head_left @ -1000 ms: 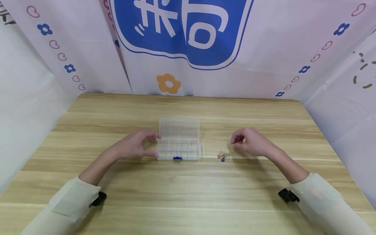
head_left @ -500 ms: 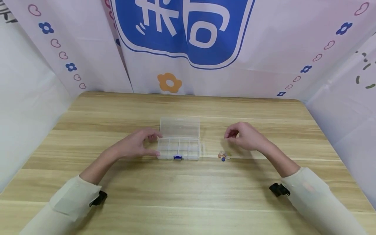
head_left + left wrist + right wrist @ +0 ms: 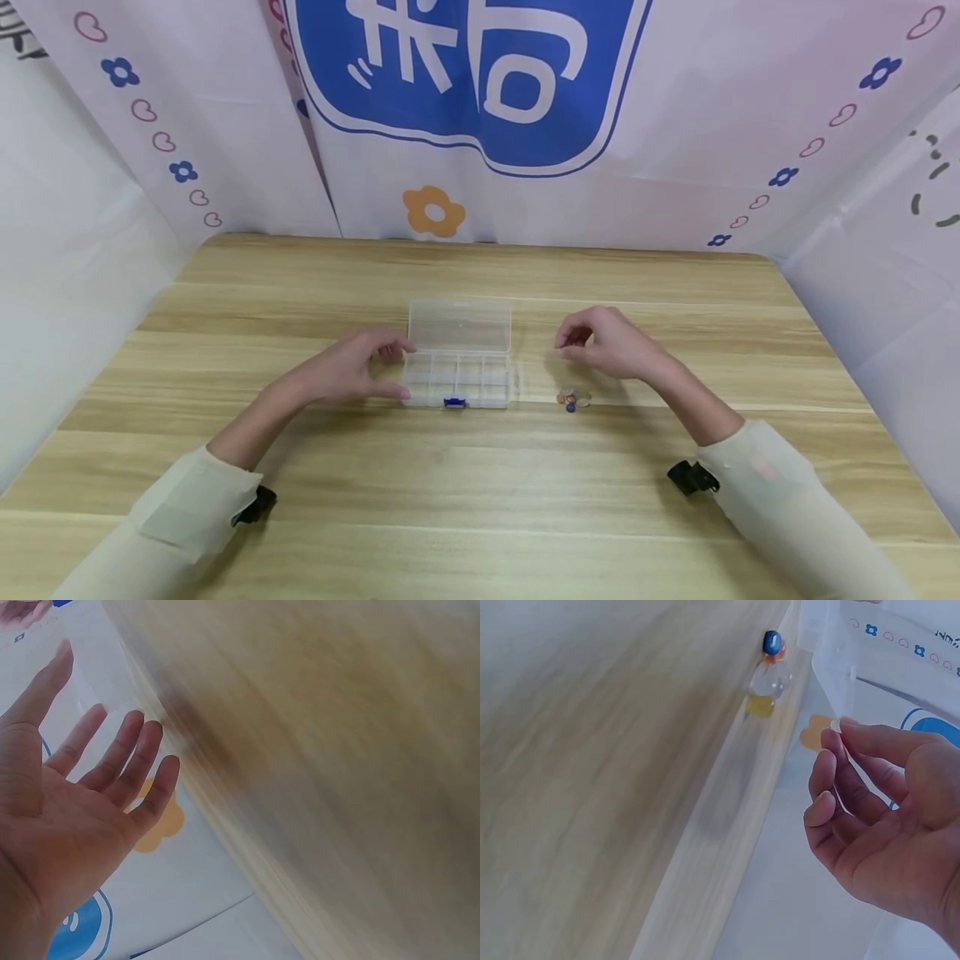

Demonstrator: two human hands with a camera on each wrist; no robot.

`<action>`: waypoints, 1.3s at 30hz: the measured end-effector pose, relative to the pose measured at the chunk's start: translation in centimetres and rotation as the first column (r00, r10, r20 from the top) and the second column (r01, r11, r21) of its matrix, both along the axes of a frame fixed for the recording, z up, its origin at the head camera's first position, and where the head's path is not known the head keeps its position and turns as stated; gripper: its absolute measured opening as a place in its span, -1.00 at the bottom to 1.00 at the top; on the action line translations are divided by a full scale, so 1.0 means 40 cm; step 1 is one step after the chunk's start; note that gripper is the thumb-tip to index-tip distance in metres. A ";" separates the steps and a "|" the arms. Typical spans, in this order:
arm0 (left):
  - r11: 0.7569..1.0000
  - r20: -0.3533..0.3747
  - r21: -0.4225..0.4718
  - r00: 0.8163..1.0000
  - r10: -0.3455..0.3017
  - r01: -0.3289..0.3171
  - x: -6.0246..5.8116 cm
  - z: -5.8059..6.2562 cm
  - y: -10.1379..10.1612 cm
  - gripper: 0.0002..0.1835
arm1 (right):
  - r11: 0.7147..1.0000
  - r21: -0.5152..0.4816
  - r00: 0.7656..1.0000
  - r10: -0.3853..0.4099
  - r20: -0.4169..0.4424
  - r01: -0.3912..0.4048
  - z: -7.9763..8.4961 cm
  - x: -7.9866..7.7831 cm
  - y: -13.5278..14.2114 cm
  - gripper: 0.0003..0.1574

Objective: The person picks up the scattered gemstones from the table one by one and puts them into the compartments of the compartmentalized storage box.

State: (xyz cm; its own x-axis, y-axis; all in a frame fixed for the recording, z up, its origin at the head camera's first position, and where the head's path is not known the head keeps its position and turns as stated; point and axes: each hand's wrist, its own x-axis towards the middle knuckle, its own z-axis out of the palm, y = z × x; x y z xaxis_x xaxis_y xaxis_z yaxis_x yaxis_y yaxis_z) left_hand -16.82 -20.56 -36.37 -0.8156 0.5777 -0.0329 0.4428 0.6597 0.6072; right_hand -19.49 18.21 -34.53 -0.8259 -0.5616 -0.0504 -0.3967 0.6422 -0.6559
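Observation:
A clear plastic compartment box [image 3: 456, 381] lies with its lid [image 3: 459, 326] folded back and its blue latch facing me. At its left end is my left hand [image 3: 352, 364], thumb and fingers spread apart at the edge. The left wrist view shows those fingers [image 3: 112, 761] loosely extended with nothing gripped. My right hand [image 3: 611, 342] hovers right of the box, above and behind a small pile of glossy beads [image 3: 573, 399]. Thumb and index finger pinch a tiny pale bead [image 3: 835, 726], mostly covered by the fingertips. Blue [image 3: 772, 643], clear and yellow beads [image 3: 760, 705] lie below.
Wood-grain table [image 3: 465, 500] spreads around the box. White printed sheets stand behind it [image 3: 675, 125] and along both sides. Black wrist devices [image 3: 255, 506] sit at both sleeves.
My right hand has moved left and slightly away from me, from beside the beads toward the box, its fingertips kept together. The left hand stays by the box's left end.

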 end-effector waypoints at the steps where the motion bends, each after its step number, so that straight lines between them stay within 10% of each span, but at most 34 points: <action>1: 1.000 0.004 0.001 1.000 0.000 0.000 0.000 0.001 0.001 -0.37 | 1.000 -0.005 1.000 0.004 0.002 -0.004 0.002 0.001 -0.003 -0.94; 39: 0.998 0.133 0.059 0.991 0.004 -0.012 -0.005 0.004 0.003 -0.41 | 0.990 -0.087 0.993 0.115 0.001 -0.115 0.022 0.006 -0.112 -0.96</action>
State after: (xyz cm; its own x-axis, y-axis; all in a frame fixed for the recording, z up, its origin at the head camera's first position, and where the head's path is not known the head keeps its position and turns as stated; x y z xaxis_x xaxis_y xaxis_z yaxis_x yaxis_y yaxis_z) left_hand -17.04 -20.42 -36.22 -0.8110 0.5753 -0.1064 0.3507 0.6236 0.6986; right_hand -19.24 13.73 -33.65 -0.7554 -0.6553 -0.0020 -0.4608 0.5333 -0.7093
